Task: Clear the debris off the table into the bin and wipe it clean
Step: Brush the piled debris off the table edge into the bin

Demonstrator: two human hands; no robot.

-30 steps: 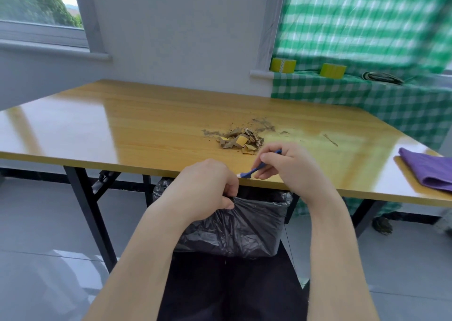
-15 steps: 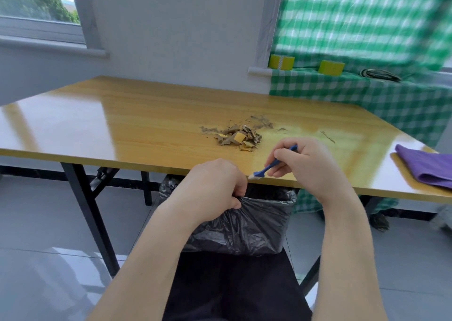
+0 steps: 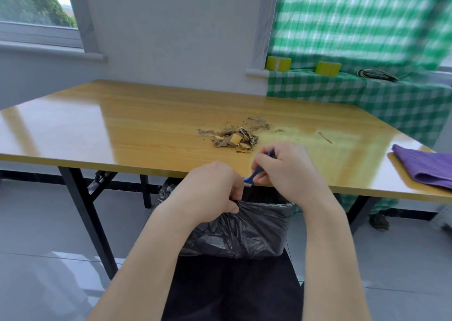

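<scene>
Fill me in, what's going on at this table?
A person is clearing a wooden table. The left grip holds the rim of the black bin bag just under the table's near edge; the right grip pinches a small blue tool at that edge. The debris pile sits on the table just beyond it, not yet swept in. The purple cloth lies untouched at the right end.

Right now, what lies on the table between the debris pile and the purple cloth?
Head view: bare tabletop with one thin stray sliver; the right hand, gripping a blue tool, intrudes near the debris pile.
</scene>
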